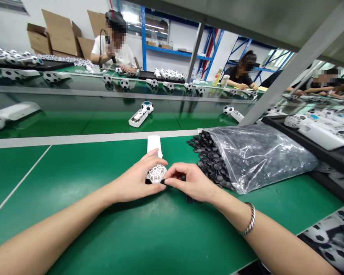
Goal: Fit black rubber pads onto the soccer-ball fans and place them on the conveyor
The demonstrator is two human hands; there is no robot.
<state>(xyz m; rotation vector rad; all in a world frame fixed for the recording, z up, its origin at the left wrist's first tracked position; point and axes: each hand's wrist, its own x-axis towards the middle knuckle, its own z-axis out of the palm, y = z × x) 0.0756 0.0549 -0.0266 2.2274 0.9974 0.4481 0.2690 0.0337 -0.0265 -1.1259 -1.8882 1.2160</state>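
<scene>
Left hand [136,177] clenched on light, stiff white plastic lattice ball [156,173], best held by its cage; right hand [193,182] fingers pinch thin black piece [150,181] against it.

Hands: two, a left hand [134,177] and a right hand [193,182]
Fans held: one white handheld fan [156,168]
Fans just beyond: three white fans [139,117]
Plastic bags: one plastic bag [258,158], its black pentagon pieces [209,160] too many to count
Bracelets: one bracelet [250,218]
Co-workers: three co-workers [114,46]
</scene>
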